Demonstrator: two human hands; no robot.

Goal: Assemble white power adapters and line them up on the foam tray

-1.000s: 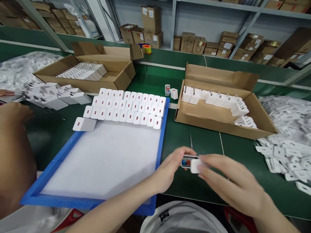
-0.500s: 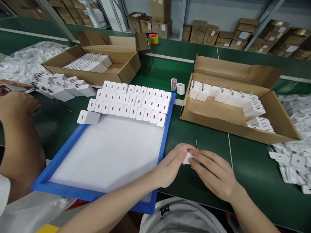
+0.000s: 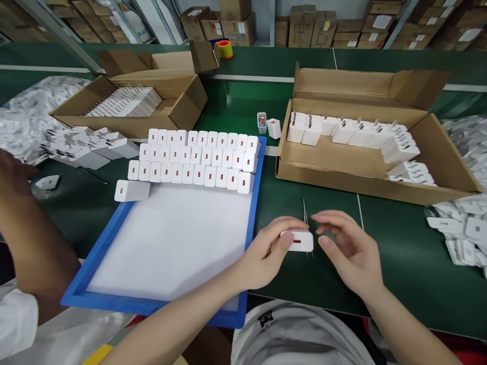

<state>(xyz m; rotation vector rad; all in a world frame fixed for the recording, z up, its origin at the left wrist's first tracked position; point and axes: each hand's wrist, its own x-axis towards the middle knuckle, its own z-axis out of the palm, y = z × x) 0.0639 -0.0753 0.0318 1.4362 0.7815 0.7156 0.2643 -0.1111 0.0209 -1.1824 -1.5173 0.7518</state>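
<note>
My left hand pinches a white charger block with a red port, held just above the green table. Just right of the block is my right hand, fingers loosely curled and apart, holding nothing. To the left lies a blue-rimmed white tray with rows of finished white chargers at its far end. One single charger rests at the tray's left corner.
An open carton of pronged charger shells stands at right, another carton at back left. Heaps of white covers lie at far right. A co-worker's arm reaches in at left. Two small parts stand behind the tray.
My hands, pressed together over the charger half a second ago, have parted. The right hand has let go and the closed white block now shows in my left fingers.
</note>
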